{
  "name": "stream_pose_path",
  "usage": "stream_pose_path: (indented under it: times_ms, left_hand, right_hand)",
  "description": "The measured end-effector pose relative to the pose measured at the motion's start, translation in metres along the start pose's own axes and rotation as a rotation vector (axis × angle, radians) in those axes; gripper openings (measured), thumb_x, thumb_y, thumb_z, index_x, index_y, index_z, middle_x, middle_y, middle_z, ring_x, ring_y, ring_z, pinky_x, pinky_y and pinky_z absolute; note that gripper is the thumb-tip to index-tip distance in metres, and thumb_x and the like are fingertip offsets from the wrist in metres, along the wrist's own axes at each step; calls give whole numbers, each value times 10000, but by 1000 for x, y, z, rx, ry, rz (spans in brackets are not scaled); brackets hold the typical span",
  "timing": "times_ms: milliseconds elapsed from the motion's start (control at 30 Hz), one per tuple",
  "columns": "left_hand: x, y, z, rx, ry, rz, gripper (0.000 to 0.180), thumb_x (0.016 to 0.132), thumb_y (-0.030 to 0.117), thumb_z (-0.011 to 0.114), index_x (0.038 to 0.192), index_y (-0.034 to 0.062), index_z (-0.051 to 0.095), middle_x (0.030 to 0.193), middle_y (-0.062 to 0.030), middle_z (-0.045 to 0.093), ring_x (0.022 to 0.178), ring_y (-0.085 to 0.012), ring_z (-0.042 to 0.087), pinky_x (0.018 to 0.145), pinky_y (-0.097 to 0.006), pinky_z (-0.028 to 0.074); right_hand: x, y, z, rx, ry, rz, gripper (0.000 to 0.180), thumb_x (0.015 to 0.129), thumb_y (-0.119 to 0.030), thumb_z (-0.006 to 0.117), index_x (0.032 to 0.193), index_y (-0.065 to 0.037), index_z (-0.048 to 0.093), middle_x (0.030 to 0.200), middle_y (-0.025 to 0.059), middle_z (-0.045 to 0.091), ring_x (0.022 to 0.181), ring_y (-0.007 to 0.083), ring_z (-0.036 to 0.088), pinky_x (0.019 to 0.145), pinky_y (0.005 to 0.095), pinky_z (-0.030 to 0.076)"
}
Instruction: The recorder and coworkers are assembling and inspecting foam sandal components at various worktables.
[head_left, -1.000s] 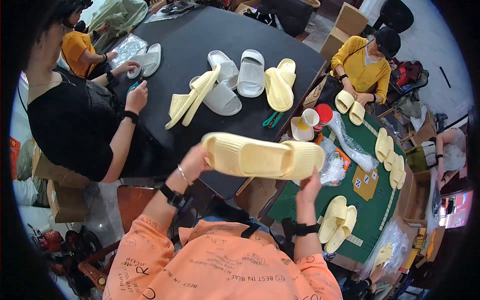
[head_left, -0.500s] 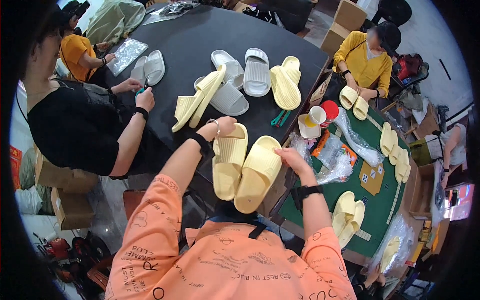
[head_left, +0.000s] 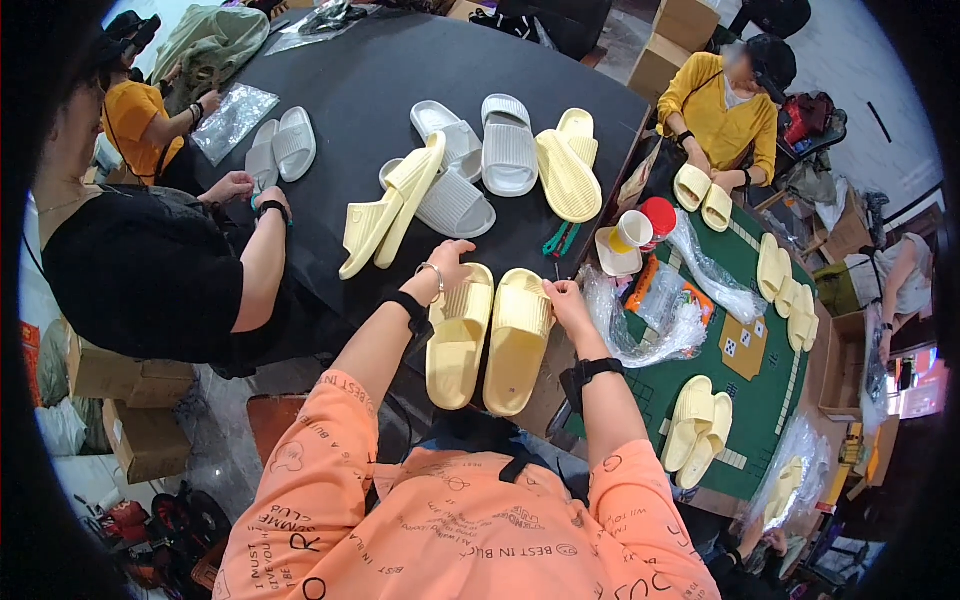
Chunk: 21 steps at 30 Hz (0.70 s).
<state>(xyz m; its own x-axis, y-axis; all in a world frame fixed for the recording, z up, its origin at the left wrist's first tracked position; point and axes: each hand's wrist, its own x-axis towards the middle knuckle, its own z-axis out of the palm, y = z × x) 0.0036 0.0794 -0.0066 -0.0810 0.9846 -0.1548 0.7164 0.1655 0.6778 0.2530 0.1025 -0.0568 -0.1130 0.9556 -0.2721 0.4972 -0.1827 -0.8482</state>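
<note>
Two pale yellow slippers lie side by side, soles down, at the near edge of the round black table [head_left: 380, 70]. My left hand [head_left: 447, 266] curls over the far end of the left slipper [head_left: 455, 345]. My right hand [head_left: 566, 300] grips the far right corner of the right slipper [head_left: 515, 345]. Both forearms wear black wristbands, and the left wrist also has a thin bracelet.
Further on the table lie a leaning yellow pair [head_left: 385, 210], grey slippers [head_left: 508, 145], another yellow pair [head_left: 568, 172] and green scissors [head_left: 560, 240]. A person in black [head_left: 150, 280] sits at the left. A green table [head_left: 760, 370] at the right holds cups, plastic bags and more yellow slippers.
The two yellow slippers, held up end to end in the air a second ago, have come down and now lie side by side on the table edge under my hands.
</note>
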Motion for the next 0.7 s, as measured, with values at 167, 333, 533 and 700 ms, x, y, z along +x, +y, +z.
stream_pose_path:
  times_ms: [167, 333, 533, 700]
  left_hand:
    - [-65, 32, -15, -110, 366, 340, 289, 722, 62, 561, 1010, 54, 561, 963, -127, 549, 900, -270, 509, 784, -343, 413]
    - [-162, 73, 15, -899, -72, -142, 245, 826, 137, 523, 1028, 1, 552, 715, 1, 549, 517, -62, 474, 473, -176, 391]
    - [-165, 43, 49, -941, 54, -262, 188, 850, 149, 489, 854, -9, 591, 551, 22, 489, 448, -42, 428, 424, -167, 346]
    - [-149, 13, 59, -664, 179, -347, 173, 799, 146, 530, 763, -7, 601, 527, -2, 504, 432, -56, 445, 413, -194, 355]
  right_hand:
    - [-40, -12, -10, 393, 38, 36, 150, 864, -188, 415, 845, -41, 438, 647, 14, 447, 544, 89, 417, 490, 238, 366]
    - [-132, -61, 0, 529, -390, 127, 145, 863, -202, 456, 863, -57, 469, 654, -30, 433, 563, 52, 395, 499, 199, 340]
    - [-156, -59, 35, 556, -546, 214, 133, 867, -201, 466, 820, -82, 501, 625, -47, 444, 503, 25, 352, 450, 159, 276]
    - [-158, -42, 47, 536, -559, 321, 143, 836, -171, 514, 809, -38, 558, 576, -22, 508, 470, 40, 401, 435, 165, 301]
